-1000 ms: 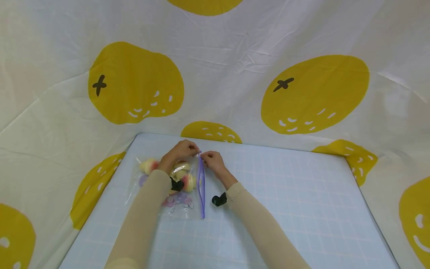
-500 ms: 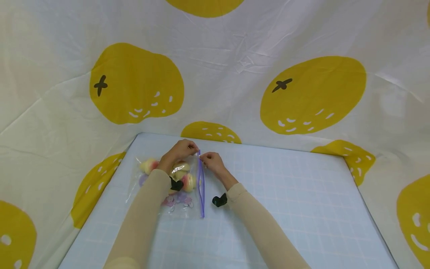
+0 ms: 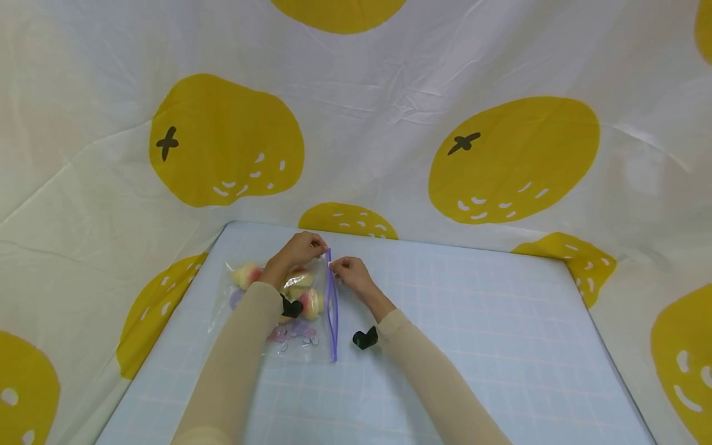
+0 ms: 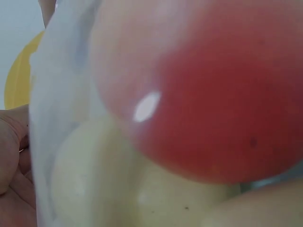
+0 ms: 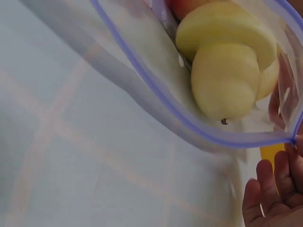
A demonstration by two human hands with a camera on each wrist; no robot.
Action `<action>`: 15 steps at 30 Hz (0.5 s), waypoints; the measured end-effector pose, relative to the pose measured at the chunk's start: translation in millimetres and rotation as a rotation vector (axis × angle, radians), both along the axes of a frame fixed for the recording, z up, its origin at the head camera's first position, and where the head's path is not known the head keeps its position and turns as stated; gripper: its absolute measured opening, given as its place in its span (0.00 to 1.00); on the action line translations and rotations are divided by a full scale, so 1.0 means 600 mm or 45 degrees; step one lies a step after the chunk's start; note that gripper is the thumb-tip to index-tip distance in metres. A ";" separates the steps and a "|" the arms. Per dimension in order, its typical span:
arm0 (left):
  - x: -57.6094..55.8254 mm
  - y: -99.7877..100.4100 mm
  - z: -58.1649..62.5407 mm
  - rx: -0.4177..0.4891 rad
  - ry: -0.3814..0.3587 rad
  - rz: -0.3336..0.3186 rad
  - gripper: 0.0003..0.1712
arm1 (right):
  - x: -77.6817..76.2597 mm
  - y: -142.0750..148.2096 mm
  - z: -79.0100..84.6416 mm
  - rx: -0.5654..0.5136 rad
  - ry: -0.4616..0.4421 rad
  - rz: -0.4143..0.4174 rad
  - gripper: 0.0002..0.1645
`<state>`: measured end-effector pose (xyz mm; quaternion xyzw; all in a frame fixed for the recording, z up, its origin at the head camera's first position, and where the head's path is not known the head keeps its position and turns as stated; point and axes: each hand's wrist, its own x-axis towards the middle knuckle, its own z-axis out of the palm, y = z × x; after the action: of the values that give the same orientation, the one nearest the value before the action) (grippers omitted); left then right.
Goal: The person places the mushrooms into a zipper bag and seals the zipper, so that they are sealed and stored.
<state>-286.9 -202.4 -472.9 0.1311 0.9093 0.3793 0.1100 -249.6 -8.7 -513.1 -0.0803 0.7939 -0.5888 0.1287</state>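
Observation:
A clear zip bag [image 3: 311, 353] with a purple zip strip [image 3: 334, 334] lies on the left half of the table, its mouth facing right. My left hand [image 3: 300, 248] reaches over it and pinches the far corner by the strip. Close beside, my right hand [image 3: 351, 273] pinches the strip slightly nearer to me. The right wrist view shows the bag's mouth gaping, with a pale yellow mushroom-shaped piece [image 5: 226, 78] inside. A red-and-cream rounded piece [image 4: 222, 94] fills the left wrist view behind the plastic. My left forearm hides part of the contents.
The table [image 3: 473, 334] has a pale blue checked cover. White cloth [image 3: 367, 154] with large yellow fruit prints hangs along the back and sides. A dark strap end [image 3: 365, 338] sticks out at my right wrist, another [image 3: 292, 307] at my left.
My right hand has slid a little along the purple strip towards me, away from the far corner. My left hand stays at that corner, and the view has shifted slightly.

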 end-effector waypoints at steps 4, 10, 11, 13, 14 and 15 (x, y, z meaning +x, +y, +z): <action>0.000 0.000 0.000 0.009 0.021 0.003 0.11 | 0.006 0.003 0.001 0.004 0.017 0.018 0.13; -0.003 -0.001 -0.003 0.006 0.020 0.005 0.12 | 0.014 0.007 0.002 0.006 0.012 0.036 0.13; -0.003 -0.001 -0.003 0.007 0.018 0.004 0.12 | 0.015 0.008 0.002 0.006 0.009 0.036 0.13; -0.003 0.000 -0.003 0.011 0.016 0.005 0.12 | 0.019 0.010 0.002 0.006 0.003 0.037 0.13; -0.003 0.001 -0.003 0.013 0.016 0.006 0.12 | 0.020 0.010 0.002 0.003 0.001 0.037 0.13; -0.003 0.001 -0.003 0.014 0.016 0.007 0.12 | 0.022 0.011 0.002 0.002 -0.003 0.037 0.13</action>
<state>-288.4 -201.7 -474.8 0.1314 0.9083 0.3837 0.1025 -236.3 -2.2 -512.2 -0.0910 0.7930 -0.5863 0.1381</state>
